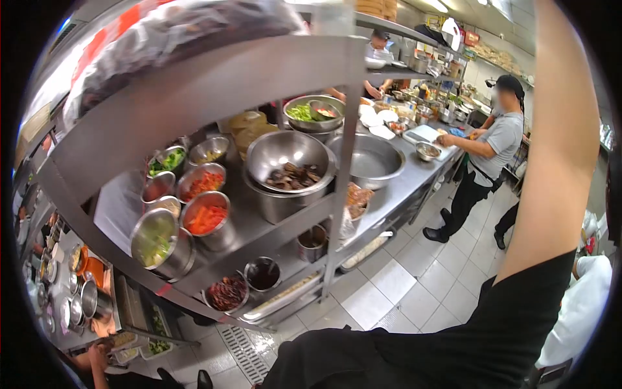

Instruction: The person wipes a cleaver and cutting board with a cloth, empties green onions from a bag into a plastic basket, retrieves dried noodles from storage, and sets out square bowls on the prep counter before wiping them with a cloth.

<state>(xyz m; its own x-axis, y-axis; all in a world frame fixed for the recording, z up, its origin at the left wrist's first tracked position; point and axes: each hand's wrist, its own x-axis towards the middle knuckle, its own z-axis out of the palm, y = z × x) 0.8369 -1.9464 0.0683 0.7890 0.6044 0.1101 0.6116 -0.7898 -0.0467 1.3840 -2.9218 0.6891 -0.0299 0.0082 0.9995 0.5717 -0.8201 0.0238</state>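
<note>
A raised bare forearm [551, 142] in a black sleeve [518, 305] fills the right side of the head view; its hand lies beyond the top edge. My left hand is also out of frame. In front of me stands a steel shelf rack [194, 84]. It carries a large metal bowl of dark mushroom-like pieces [295, 176], containers of chopped red peppers [206, 212], a pot of pale green slices [154, 249] and a bowl of leafy greens [167, 161]. Lower down sit a bowl of dried red chillies [227, 293] and a pot of dark liquid [262, 273].
A wide metal basin [370, 159] rests on the steel counter. Beyond it a co-worker in a grey shirt [505, 133] works at a cutting board [421, 134]. Plastic-wrapped goods [175, 45] lie on the top shelf. Below are floor tiles [379, 292] and a drain grate [243, 353].
</note>
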